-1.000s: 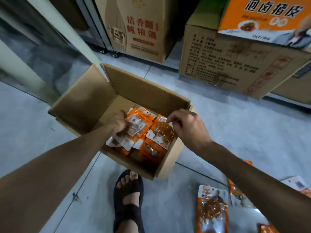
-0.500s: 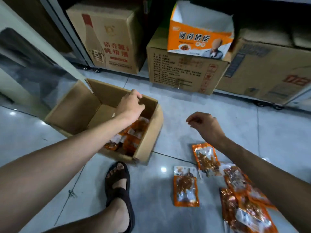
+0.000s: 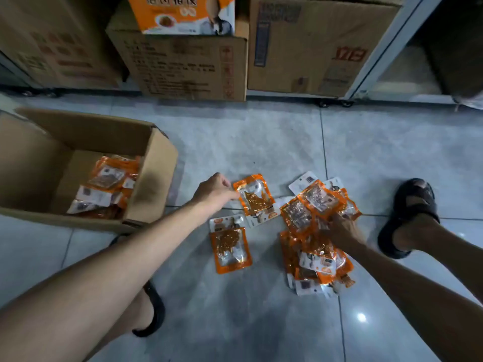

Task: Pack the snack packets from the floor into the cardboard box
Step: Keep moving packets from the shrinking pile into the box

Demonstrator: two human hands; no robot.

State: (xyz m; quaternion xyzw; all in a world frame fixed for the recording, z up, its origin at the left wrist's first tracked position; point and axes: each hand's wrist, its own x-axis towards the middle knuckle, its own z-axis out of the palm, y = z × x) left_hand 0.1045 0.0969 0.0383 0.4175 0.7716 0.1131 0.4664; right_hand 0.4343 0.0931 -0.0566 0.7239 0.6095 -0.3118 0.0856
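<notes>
Down low, the left hand (image 3: 214, 192) pinches the edge of a single orange packet (image 3: 254, 195) lying on the floor tiles (image 3: 245, 142); the right hand (image 3: 343, 229) is sunk into the heap of snack packets (image 3: 317, 233), fingers closed around a few; another packet (image 3: 230, 247) lies just beside; the cardboard box (image 3: 154, 176) stands open to the left, part-filled.

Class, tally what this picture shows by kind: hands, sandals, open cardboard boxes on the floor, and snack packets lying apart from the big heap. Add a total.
Hands: 2 (left hand, right hand)
Sandals: 2 (right sandal, left sandal)
Open cardboard box: 1
Packets apart from the heap: 2 (upper packet, lower packet)
Total: 7
</notes>
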